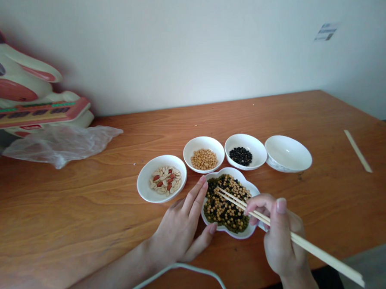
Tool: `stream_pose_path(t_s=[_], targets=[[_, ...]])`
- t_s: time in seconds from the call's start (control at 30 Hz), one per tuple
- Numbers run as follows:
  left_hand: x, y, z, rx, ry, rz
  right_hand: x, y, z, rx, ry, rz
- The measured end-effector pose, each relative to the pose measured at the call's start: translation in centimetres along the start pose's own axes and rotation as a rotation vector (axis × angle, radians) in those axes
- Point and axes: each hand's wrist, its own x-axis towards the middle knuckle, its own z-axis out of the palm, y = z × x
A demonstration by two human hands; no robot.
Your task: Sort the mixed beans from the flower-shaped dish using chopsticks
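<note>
A white flower-shaped dish near the table's front edge holds mixed green, yellow and black beans. My left hand rests flat on the table against the dish's left rim, fingers stretched out and thumb along the near edge. My right hand is closed on a pair of wooden chopsticks; their tips lie over the mixed beans near the dish's middle. Behind the dish stand small white bowls: peanuts, yellow soybeans, black beans, and an empty bowl.
The wooden table runs to a pale wall. A crumpled clear plastic bag and a large toy figure sit at the back left. A chopstick wrapper lies at the right. A white cable crosses the front edge.
</note>
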Motion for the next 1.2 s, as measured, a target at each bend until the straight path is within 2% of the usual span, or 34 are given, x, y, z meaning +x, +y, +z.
stream_pose_path(t_s=[0.37,0.73,1.03,1.2], targets=[[0.0,0.0,0.0,0.005,-0.010,0.002,-0.4,0.1,0.2,0.076,0.053,0.043],[0.1,0.0,-0.1,-0.019,0.028,0.007,0.5,3.4,-1.6,0.131,0.022,-0.033],[-0.2,-0.1,0.2,0.003,0.054,-0.012,1.7,2.6,-2.1,0.190,0.085,-0.086],[-0.3,-0.1,0.2,0.020,0.035,-0.011,3.1,1.1,-1.0,0.233,0.096,-0.139]])
